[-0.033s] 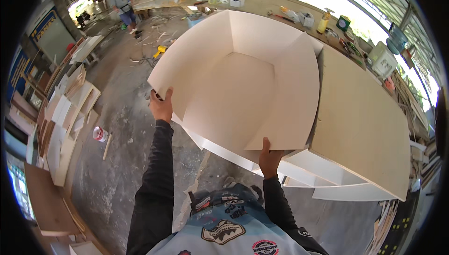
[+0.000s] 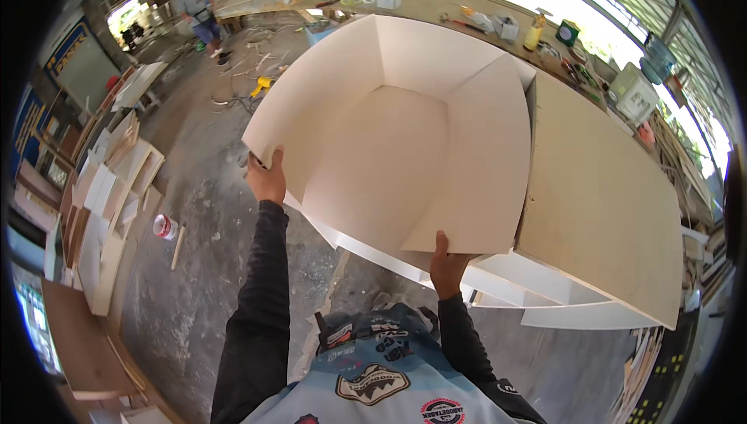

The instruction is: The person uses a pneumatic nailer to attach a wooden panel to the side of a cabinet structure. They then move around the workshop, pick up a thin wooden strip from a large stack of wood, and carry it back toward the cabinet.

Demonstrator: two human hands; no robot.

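Note:
A large white open-fronted box (image 2: 373, 159) of sheet panels stands in front of me, its back, base and two side walls showing. My left hand (image 2: 267, 177) is closed round the near edge of its left wall, thumb inside and fingers partly hidden behind. At the near end of the right wall, my right hand (image 2: 448, 267) grips the edge with the thumb on top and the other fingers mostly hidden below. Beside the box on the right is a cabinet (image 2: 599, 190) with a pale plywood face and white inner compartments. White cabinet parts also show beneath the box.
A long workbench (image 2: 436, 23) behind holds bottles, bags and tools. A yellow power tool (image 2: 262, 85) lies on the floor among scraps. Board offcuts (image 2: 117, 190) are stacked at left near a small tub (image 2: 164, 226) and a stick. Another person (image 2: 199, 15) stands far left.
The whole view has shifted very slightly. Both my hands keep their hold on the box, with little visible movement.

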